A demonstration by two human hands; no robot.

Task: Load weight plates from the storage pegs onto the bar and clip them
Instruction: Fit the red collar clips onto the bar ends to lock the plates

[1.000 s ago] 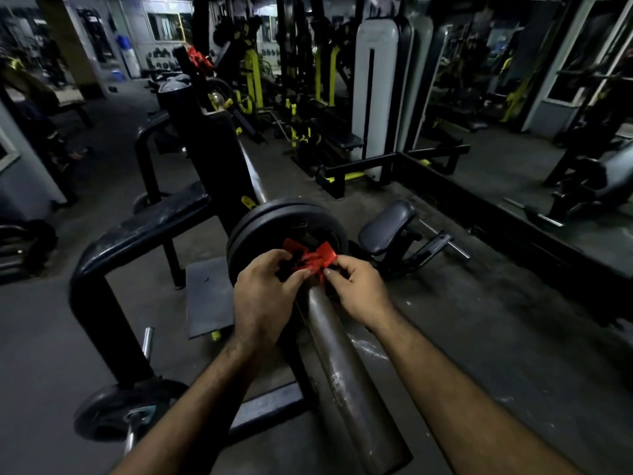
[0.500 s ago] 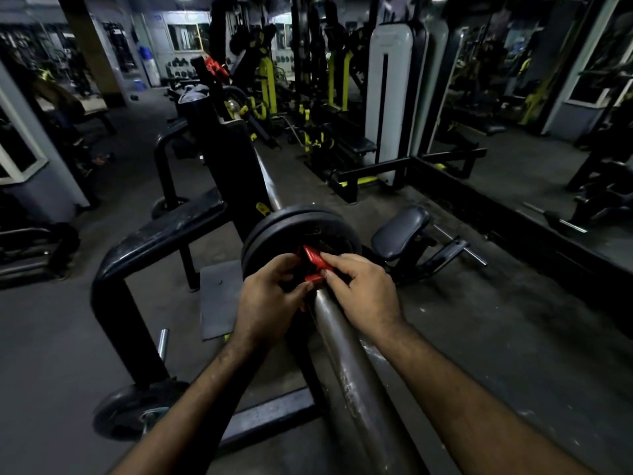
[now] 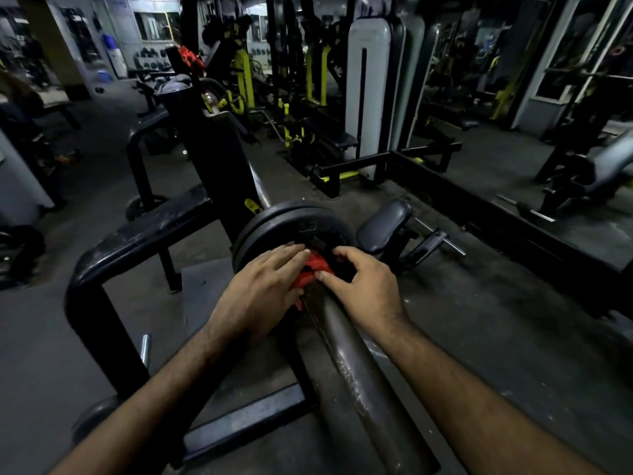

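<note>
Two black weight plates (image 3: 274,224) sit side by side on the grey bar sleeve (image 3: 356,371), which runs from the bottom centre up toward them. A red clip (image 3: 313,270) wraps the sleeve right against the near plate. My left hand (image 3: 260,293) lies over the clip's left side, fingers stretched onto the plate face. Opposite it, my right hand (image 3: 363,282) pinches the clip's right side between thumb and fingers. Much of the clip is hidden by both hands.
A black steel frame rail (image 3: 137,241) bends around the left of the plates. A padded seat (image 3: 383,224) stands just right of them. Another plate (image 3: 92,419) rests low at the left on a peg. A second red clip (image 3: 190,60) sits far up the bar. Gym machines fill the background.
Both hands have pushed the red clip forward along the sleeve against the plate. My left fingers have flattened out over it, and the view has shifted closer.
</note>
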